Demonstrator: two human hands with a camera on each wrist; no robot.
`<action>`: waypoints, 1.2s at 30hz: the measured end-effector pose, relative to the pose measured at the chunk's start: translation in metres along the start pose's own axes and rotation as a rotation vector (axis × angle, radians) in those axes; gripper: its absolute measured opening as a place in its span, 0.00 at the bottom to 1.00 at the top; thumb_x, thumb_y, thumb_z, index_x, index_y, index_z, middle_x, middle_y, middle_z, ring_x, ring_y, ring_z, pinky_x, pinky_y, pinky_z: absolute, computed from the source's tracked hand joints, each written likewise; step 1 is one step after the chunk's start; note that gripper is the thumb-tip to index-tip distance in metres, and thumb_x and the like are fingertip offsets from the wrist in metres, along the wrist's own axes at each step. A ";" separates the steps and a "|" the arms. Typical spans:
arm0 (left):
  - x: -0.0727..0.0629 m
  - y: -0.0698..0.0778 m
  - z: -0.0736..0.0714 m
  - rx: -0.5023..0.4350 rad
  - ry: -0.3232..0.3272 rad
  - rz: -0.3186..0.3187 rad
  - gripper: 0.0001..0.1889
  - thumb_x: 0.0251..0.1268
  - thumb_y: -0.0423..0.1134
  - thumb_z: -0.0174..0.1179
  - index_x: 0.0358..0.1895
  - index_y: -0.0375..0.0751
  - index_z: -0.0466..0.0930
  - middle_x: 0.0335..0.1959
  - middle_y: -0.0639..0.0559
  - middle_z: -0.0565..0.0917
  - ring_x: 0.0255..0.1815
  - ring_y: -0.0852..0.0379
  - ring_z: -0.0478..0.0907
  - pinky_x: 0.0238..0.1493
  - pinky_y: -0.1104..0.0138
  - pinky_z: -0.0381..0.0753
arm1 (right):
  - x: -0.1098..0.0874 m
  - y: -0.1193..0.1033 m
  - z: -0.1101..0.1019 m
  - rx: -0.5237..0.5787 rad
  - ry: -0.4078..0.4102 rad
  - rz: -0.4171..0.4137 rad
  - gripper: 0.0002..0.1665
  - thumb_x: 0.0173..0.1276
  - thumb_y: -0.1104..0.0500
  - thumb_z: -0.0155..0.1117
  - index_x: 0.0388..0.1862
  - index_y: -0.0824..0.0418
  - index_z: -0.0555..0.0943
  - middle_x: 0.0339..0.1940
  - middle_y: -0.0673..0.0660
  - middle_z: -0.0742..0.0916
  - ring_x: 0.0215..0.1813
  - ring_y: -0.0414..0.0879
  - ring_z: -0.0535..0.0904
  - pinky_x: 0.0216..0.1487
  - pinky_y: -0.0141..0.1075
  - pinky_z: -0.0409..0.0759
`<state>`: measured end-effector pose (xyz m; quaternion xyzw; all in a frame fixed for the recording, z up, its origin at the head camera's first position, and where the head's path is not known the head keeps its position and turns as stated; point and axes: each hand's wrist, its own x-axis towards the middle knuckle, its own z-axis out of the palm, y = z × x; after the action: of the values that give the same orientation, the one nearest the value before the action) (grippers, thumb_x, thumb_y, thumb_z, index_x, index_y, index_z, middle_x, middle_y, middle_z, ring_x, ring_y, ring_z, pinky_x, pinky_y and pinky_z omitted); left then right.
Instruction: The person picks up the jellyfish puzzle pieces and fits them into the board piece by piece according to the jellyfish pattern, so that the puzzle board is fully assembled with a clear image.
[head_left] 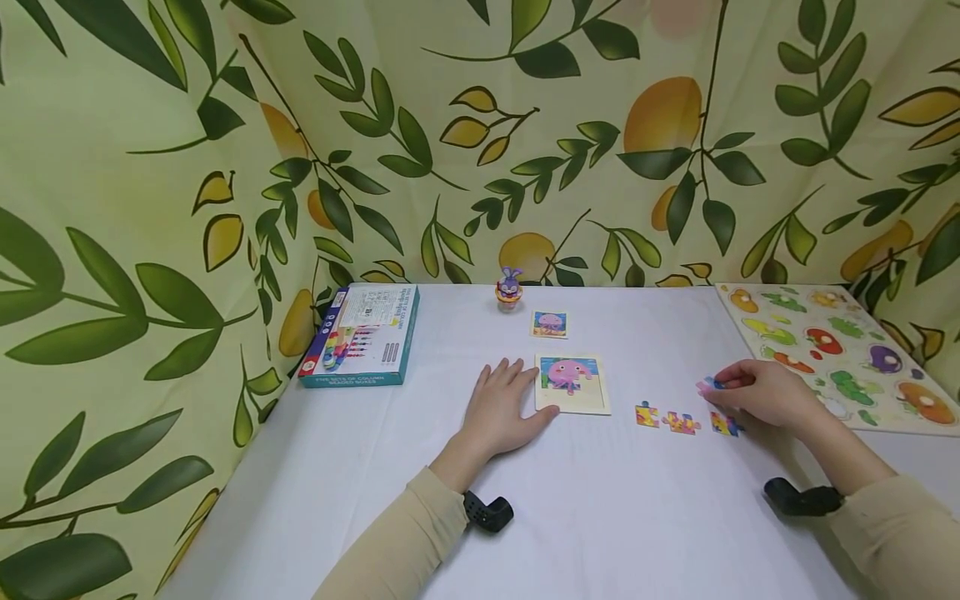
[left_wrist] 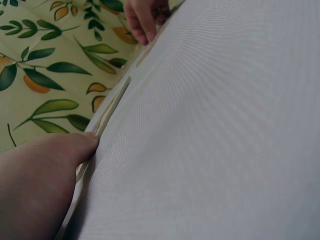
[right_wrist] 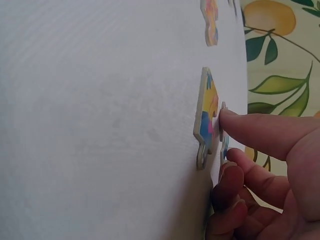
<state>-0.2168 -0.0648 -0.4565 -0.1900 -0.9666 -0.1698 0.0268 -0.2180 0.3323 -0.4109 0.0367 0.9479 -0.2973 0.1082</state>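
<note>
My left hand lies palm down with its fingers spread, thumb and fingertips at the left edge of a small square puzzle board. In the left wrist view the thumb meets the board's edge. Part of a pink octopus picture fills the board's upper left; the rest shows bare backing. Over to the right, my right hand pinches a pink and blue puzzle piece between thumb and fingers. Below it lies a yellow and blue piece. Two more loose pieces, one yellow and one pink and yellow, lie nearer the board.
Behind the board are a small octopus picture card and a purple rabbit figure. A boxed set sits at the back left. On the right lies a large vegetable knob board, close to my right hand. A leaf-patterned cloth hangs behind.
</note>
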 end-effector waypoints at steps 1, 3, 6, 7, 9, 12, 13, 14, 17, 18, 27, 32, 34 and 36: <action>0.000 0.000 0.000 0.001 0.001 0.000 0.41 0.69 0.71 0.51 0.77 0.50 0.68 0.79 0.48 0.64 0.82 0.47 0.52 0.81 0.51 0.39 | 0.000 -0.001 -0.001 0.004 -0.004 -0.001 0.38 0.66 0.40 0.73 0.54 0.72 0.76 0.36 0.60 0.81 0.38 0.54 0.74 0.32 0.39 0.75; 0.000 -0.001 0.001 0.001 0.003 -0.002 0.41 0.69 0.71 0.50 0.77 0.51 0.68 0.79 0.48 0.64 0.82 0.47 0.52 0.81 0.51 0.39 | 0.001 -0.002 -0.002 0.015 -0.013 -0.004 0.37 0.66 0.42 0.74 0.54 0.72 0.76 0.37 0.60 0.81 0.39 0.54 0.74 0.33 0.39 0.76; 0.000 -0.001 0.001 -0.001 0.009 -0.002 0.41 0.69 0.72 0.50 0.77 0.51 0.68 0.79 0.48 0.65 0.82 0.47 0.52 0.81 0.51 0.40 | 0.001 -0.004 -0.004 0.037 -0.028 -0.005 0.35 0.65 0.44 0.74 0.54 0.72 0.76 0.39 0.60 0.81 0.40 0.54 0.74 0.34 0.39 0.76; 0.000 -0.001 0.001 -0.001 0.009 -0.002 0.41 0.69 0.72 0.50 0.77 0.51 0.68 0.79 0.48 0.65 0.82 0.47 0.52 0.81 0.51 0.40 | 0.001 -0.005 -0.004 0.044 -0.033 -0.006 0.35 0.65 0.45 0.74 0.55 0.72 0.76 0.39 0.60 0.81 0.40 0.54 0.74 0.34 0.39 0.77; 0.000 0.000 0.000 -0.001 0.010 -0.002 0.41 0.69 0.72 0.50 0.77 0.51 0.68 0.79 0.48 0.65 0.82 0.47 0.52 0.81 0.51 0.40 | 0.001 -0.005 -0.005 0.055 -0.044 -0.009 0.34 0.65 0.46 0.75 0.55 0.72 0.75 0.40 0.61 0.82 0.40 0.54 0.75 0.35 0.39 0.78; 0.000 0.000 0.000 0.002 0.009 -0.003 0.41 0.69 0.72 0.50 0.77 0.51 0.68 0.79 0.48 0.64 0.82 0.47 0.52 0.81 0.51 0.40 | 0.001 -0.006 -0.005 0.068 -0.053 -0.007 0.35 0.65 0.47 0.75 0.56 0.72 0.73 0.42 0.62 0.81 0.40 0.54 0.76 0.34 0.38 0.79; 0.000 0.000 0.000 0.004 0.007 -0.003 0.41 0.69 0.72 0.50 0.77 0.51 0.68 0.79 0.48 0.64 0.82 0.47 0.52 0.81 0.51 0.40 | 0.000 -0.007 -0.004 0.076 -0.057 -0.003 0.36 0.65 0.46 0.75 0.57 0.72 0.73 0.42 0.63 0.81 0.39 0.54 0.76 0.33 0.38 0.80; 0.000 0.000 0.000 0.005 0.007 -0.001 0.41 0.69 0.72 0.50 0.77 0.51 0.68 0.79 0.48 0.64 0.82 0.47 0.52 0.81 0.51 0.40 | 0.000 -0.008 -0.004 0.084 -0.060 0.000 0.38 0.65 0.46 0.75 0.58 0.72 0.72 0.42 0.63 0.81 0.38 0.53 0.76 0.33 0.38 0.80; 0.001 0.000 -0.001 0.003 0.006 0.006 0.40 0.69 0.71 0.51 0.77 0.51 0.69 0.79 0.48 0.65 0.82 0.47 0.52 0.81 0.51 0.40 | -0.001 -0.011 -0.001 0.099 -0.060 0.000 0.40 0.66 0.43 0.74 0.61 0.71 0.71 0.40 0.62 0.80 0.35 0.52 0.77 0.31 0.39 0.80; 0.001 0.000 -0.001 0.000 0.004 0.008 0.40 0.69 0.71 0.51 0.77 0.51 0.69 0.79 0.48 0.65 0.82 0.47 0.52 0.81 0.51 0.40 | -0.001 -0.012 0.001 0.100 -0.059 -0.003 0.40 0.66 0.42 0.73 0.61 0.71 0.71 0.40 0.62 0.80 0.34 0.52 0.77 0.31 0.39 0.80; 0.000 0.000 -0.001 -0.003 0.006 0.009 0.40 0.69 0.71 0.51 0.76 0.50 0.69 0.79 0.48 0.65 0.82 0.47 0.53 0.81 0.51 0.41 | 0.005 -0.021 0.010 0.079 -0.018 -0.022 0.38 0.66 0.36 0.71 0.57 0.66 0.78 0.36 0.58 0.80 0.34 0.52 0.76 0.28 0.38 0.77; 0.000 0.000 -0.001 -0.006 0.005 0.007 0.40 0.69 0.71 0.51 0.77 0.50 0.69 0.79 0.48 0.65 0.82 0.47 0.52 0.81 0.51 0.41 | 0.004 -0.027 0.010 0.135 -0.027 -0.018 0.34 0.68 0.40 0.71 0.57 0.66 0.79 0.34 0.57 0.81 0.33 0.52 0.77 0.28 0.38 0.77; 0.000 -0.001 -0.001 -0.004 0.005 0.006 0.40 0.69 0.71 0.51 0.77 0.50 0.69 0.79 0.48 0.65 0.82 0.47 0.52 0.81 0.51 0.40 | 0.004 -0.030 0.012 0.156 -0.029 -0.024 0.32 0.69 0.41 0.71 0.57 0.66 0.79 0.35 0.57 0.81 0.33 0.52 0.76 0.28 0.38 0.77; -0.001 -0.001 -0.001 -0.002 0.005 0.005 0.40 0.69 0.71 0.51 0.77 0.50 0.69 0.79 0.48 0.65 0.82 0.47 0.52 0.81 0.51 0.40 | 0.004 -0.033 0.015 0.170 -0.029 -0.023 0.32 0.69 0.41 0.71 0.56 0.65 0.79 0.38 0.58 0.81 0.33 0.52 0.76 0.27 0.38 0.77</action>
<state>-0.2167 -0.0663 -0.4562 -0.1921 -0.9659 -0.1713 0.0292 -0.2235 0.2967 -0.4050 0.0304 0.9180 -0.3783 0.1148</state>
